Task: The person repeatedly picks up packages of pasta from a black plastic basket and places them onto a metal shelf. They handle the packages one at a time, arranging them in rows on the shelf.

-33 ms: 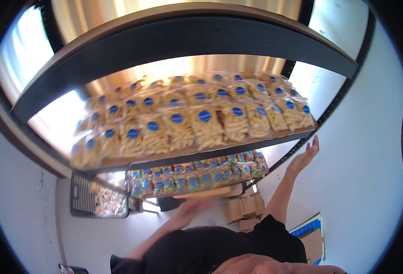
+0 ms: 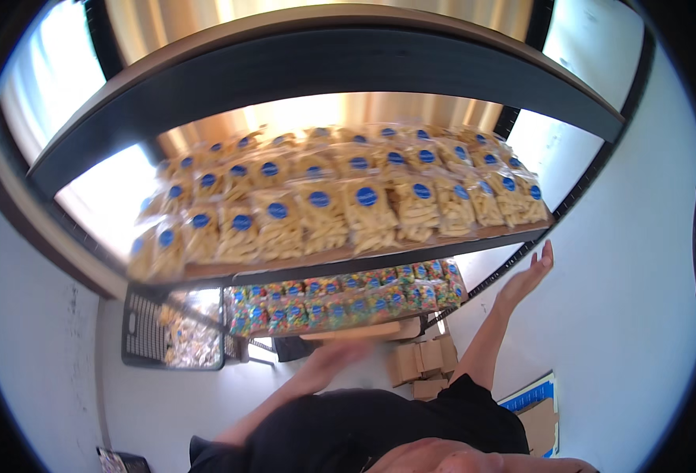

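Note:
My right hand (image 2: 530,276) is raised beside the dark right-hand post (image 2: 576,197) of a shelving rack. Its fingers are stretched out with nothing in them; whether it touches the post I cannot tell. My left hand (image 2: 338,355) is smeared by motion, low in front of my body and below the lower shelf, so its fingers do not show clearly. Several clear bags of pale stick-shaped snacks (image 2: 367,213) with round blue labels stand in rows on the middle shelf (image 2: 348,260). Under them, bags of multicoloured sweets (image 2: 348,303) fill the lower shelf.
The rack's dark top beam (image 2: 324,67) curves across the view above the bags. On the left below stands a black slotted crate (image 2: 144,335) with small packets inside. Brown cardboard boxes (image 2: 423,363) are stacked on the floor beneath the rack. Tan curtains (image 2: 348,110) hang behind.
The rack and bags sit slightly farther right in the view. My hands and arms look nearly the same.

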Available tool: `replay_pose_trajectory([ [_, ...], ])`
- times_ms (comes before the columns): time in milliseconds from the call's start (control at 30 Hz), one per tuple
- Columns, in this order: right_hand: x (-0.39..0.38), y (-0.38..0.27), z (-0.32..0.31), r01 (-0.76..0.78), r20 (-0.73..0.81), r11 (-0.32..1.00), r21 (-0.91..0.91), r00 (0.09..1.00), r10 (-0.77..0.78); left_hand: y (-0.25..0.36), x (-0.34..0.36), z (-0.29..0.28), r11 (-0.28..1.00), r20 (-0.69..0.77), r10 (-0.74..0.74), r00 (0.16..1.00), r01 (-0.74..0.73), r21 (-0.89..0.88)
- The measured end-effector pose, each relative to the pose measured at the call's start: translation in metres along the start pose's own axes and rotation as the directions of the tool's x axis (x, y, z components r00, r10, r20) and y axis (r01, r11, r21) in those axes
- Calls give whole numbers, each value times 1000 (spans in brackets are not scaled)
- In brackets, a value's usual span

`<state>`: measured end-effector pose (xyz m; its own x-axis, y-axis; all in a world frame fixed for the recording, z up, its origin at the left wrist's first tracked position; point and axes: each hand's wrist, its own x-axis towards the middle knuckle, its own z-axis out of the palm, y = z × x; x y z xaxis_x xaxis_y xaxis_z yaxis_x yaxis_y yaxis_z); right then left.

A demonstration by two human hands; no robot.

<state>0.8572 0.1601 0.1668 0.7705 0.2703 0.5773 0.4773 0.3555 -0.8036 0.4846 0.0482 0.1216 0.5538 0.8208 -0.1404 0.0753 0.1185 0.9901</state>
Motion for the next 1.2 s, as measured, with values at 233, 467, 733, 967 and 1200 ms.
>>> replay_pose_trajectory([
  [233,-99,-60,-4,-74,108,995,61,992,67,10,-96,-39,996,-132,73,989,-80,-45],
  [467,-261,-133,13,-152,453,981,125,888,80,17,-250,-96,854,-341,479,809,-520,-35],
  [733,-424,-222,13,-138,754,936,323,635,-167,61,-427,-94,132,-180,984,-3,-670,731],
  [967,-499,-288,23,-248,889,882,402,337,-310,94,-511,-59,180,-132,984,122,-716,675],
  [1200,-573,-319,59,-263,904,865,427,120,-410,90,-542,-75,369,-302,928,219,-663,652],
])
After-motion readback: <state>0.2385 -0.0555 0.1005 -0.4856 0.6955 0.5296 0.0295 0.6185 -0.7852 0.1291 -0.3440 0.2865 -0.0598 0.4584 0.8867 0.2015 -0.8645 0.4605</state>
